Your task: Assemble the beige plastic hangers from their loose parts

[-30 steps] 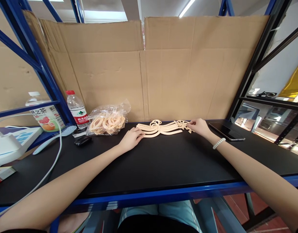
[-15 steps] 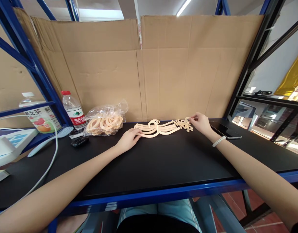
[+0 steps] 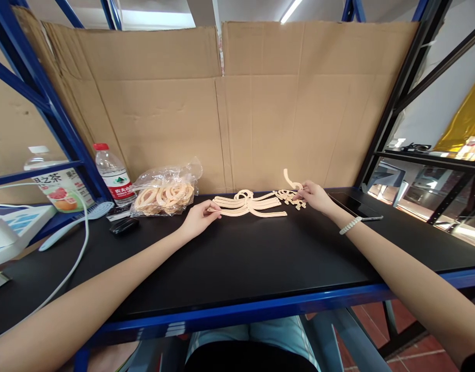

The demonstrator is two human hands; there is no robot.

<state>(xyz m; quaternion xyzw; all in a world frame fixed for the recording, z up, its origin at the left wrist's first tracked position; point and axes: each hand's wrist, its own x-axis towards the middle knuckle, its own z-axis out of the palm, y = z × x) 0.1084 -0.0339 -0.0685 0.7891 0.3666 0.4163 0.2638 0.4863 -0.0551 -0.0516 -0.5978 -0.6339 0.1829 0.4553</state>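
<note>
Several pale wood-coloured curved strips (image 3: 237,203) lie on the black tabletop (image 3: 237,258), fanned out left and right from a looped middle. At their left end my left hand (image 3: 201,219) has thumb and fingers closed on the tip of the lowest strip. My right hand (image 3: 315,197) pinches a small curved pale strip (image 3: 288,180), raised above the table with one end pointing up. Just left of and below that hand lies a cluster of small curly pale pieces (image 3: 287,196), partly hidden by the fingers.
A clear plastic bag (image 3: 165,194) of pale rings stands at the back left beside a red-capped water bottle (image 3: 113,175). A black mouse-shaped object (image 3: 124,226) lies in front. A phone (image 3: 355,205) rests right of my right hand. Cardboard (image 3: 144,103) walls the back.
My right hand has lifted a curved strip off the small pieces. The lowest strip's right end now points lower, apart from the others. My left hand stays at the strips' left end.
</note>
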